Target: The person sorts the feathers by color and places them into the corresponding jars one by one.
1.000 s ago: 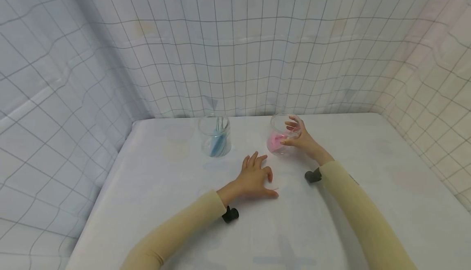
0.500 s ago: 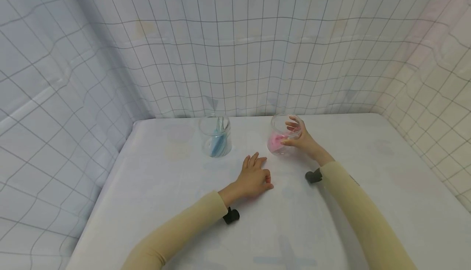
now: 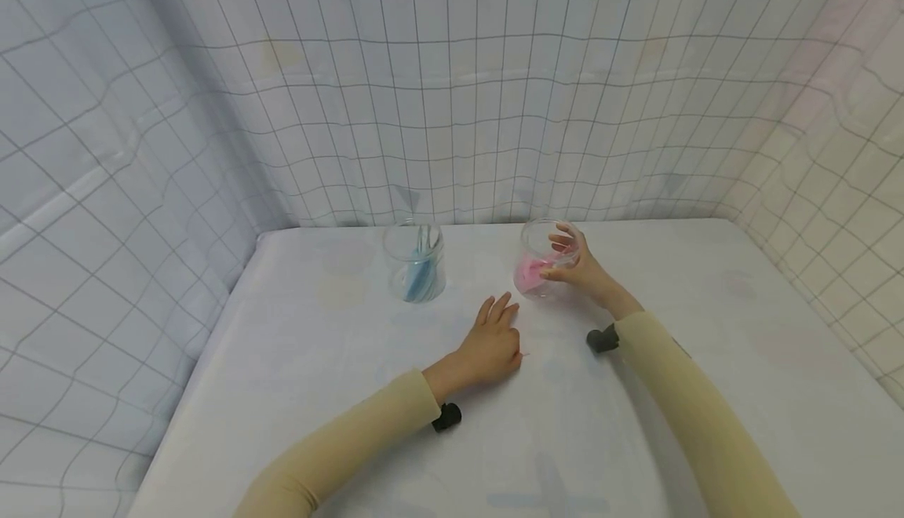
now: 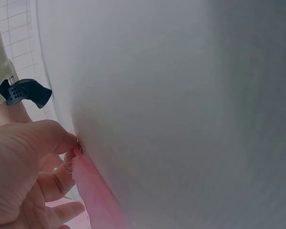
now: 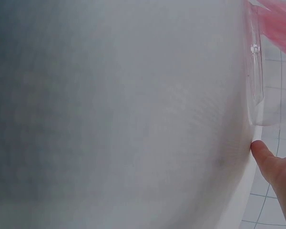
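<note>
In the head view my left hand (image 3: 487,353) is low over the white table, thumb and index finger together, the other fingers spread. The left wrist view shows that thumb and index finger pinching the quill end of a pink feather (image 4: 96,195). Most of this feather is hidden under the hand in the head view. My right hand (image 3: 582,267) curves round the right side of a clear glass (image 3: 537,229), thumb in front and fingers behind. Pink feathers (image 3: 531,275) lie inside that glass; the right wrist view shows their soft strands.
Left of it stands a second clear glass (image 3: 395,237) with blue feathers (image 3: 421,276), pale quills pointing up. A grid-patterned white curtain (image 3: 452,110) closes off the back and both sides. The white cloth-covered table (image 3: 339,361) extends around the hands.
The left thumb and index finger have closed together from a wide spread, and that hand has shifted slightly right. The right hand and both glasses stay in place.
</note>
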The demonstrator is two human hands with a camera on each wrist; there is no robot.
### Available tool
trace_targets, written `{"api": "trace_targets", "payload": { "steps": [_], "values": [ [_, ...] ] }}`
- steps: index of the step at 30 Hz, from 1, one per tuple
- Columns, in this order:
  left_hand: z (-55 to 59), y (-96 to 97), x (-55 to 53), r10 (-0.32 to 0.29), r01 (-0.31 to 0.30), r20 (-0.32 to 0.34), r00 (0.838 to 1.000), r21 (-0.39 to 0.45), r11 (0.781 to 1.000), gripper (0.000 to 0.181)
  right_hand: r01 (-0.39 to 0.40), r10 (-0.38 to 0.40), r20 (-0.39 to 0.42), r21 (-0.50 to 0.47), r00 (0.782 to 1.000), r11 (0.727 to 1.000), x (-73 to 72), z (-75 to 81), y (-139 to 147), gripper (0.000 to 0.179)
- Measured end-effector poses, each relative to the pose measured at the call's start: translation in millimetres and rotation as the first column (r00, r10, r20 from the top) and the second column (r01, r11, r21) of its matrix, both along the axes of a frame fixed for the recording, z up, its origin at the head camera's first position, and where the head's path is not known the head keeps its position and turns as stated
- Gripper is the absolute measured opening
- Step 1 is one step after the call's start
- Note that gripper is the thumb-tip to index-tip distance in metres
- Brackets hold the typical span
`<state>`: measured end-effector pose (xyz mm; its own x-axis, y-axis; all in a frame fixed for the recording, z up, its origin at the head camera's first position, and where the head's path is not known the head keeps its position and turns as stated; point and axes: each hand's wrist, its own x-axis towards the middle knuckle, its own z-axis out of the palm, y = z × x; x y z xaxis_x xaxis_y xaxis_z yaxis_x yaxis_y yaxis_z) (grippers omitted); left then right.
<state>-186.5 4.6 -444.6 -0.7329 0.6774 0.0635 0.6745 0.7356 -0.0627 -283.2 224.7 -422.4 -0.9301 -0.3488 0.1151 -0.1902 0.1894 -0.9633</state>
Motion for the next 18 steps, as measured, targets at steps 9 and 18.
{"api": "trace_targets", "payload": {
  "steps": [9, 18],
  "values": [
    [0.1, -3.3, -11.7, 0.008, -0.024, 0.096, 0.995, 0.17, 0.985, 0.016, 0.008, -0.008, 0.005, -0.001, 1.0, 1.0, -1.6, -0.2, 0, 0.089],
    [30.3, 1.9, -40.0, -0.017, -0.135, 0.243, 0.97, 0.594, 0.793, 0.013, 0.004, -0.005, 0.023, 0.008, 1.0, 1.0, -2.3, -0.2, 0, 0.091]
  ]
}}
